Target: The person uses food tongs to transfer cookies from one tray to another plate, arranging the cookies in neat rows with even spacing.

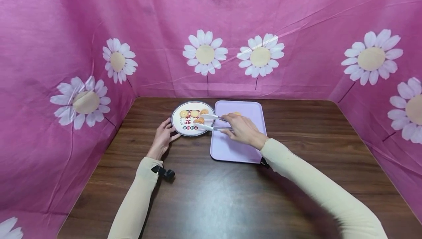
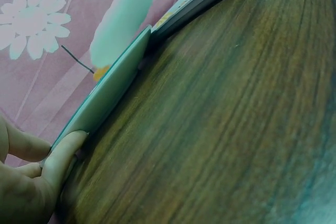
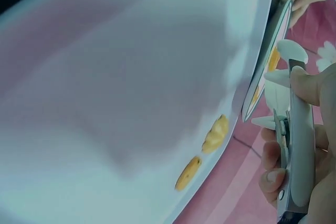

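My left hand (image 1: 161, 138) grips the left rim of a round white plate (image 1: 177, 122) with a dark edge and printed red characters. Several cookies lie on it, among them a pale round cookie (image 1: 184, 114) and a browner cookie (image 1: 199, 121). From the right, my right hand (image 1: 244, 132) holds metal tongs (image 3: 300, 150) with pale, paddle-shaped tips. These tips reach over the plate, one on each side of the browner cookie, spread apart. In the left wrist view, my thumb (image 2: 65, 153) lies against the plate's outer side.
A lavender tray (image 1: 230, 151) stands right beside the plate, under my right hand. Near its far edge lie two cookies (image 3: 215, 134), best seen in the right wrist view. The brown wooden table (image 1: 296, 121) is bordered by pink flowered cloth (image 1: 158, 66) at the back and sides.
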A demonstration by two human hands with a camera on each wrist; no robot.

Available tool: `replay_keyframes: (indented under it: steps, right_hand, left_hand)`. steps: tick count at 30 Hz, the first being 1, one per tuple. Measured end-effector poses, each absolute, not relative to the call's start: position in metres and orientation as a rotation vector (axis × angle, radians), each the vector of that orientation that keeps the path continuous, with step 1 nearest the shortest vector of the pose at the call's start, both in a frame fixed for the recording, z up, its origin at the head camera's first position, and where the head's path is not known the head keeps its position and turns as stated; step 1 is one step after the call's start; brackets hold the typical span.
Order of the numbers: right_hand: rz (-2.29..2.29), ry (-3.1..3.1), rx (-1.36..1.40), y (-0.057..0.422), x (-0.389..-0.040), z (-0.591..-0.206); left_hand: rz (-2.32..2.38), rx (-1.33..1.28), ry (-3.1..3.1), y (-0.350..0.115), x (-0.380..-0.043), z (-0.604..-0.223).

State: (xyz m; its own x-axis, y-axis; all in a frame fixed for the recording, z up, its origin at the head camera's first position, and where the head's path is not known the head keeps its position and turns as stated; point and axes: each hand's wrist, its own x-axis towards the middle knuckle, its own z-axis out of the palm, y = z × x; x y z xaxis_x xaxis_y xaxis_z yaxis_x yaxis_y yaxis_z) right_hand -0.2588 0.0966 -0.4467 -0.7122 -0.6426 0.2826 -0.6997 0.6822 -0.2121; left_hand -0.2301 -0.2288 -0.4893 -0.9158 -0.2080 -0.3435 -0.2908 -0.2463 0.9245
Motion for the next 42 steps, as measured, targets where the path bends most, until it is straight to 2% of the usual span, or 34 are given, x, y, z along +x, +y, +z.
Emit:
replay_keyframes:
  steps: [14, 27, 42]
  right_hand:
    - [0.367, -2.77, 1.078, 0.053, -0.258, -0.449]
    - [0.39, -2.846, 0.945, 0.028, -0.251, -0.445]
    - [0.339, -2.893, 0.946, 0.007, -0.25, -0.443]
  left_hand:
    - [2.373, -0.624, 1.891, -0.23, -0.23, -0.489]
    - [2.372, -0.578, 1.892, -0.233, -0.234, -0.483]
    - [2.379, -0.592, 1.866, -0.233, -0.232, -0.49]
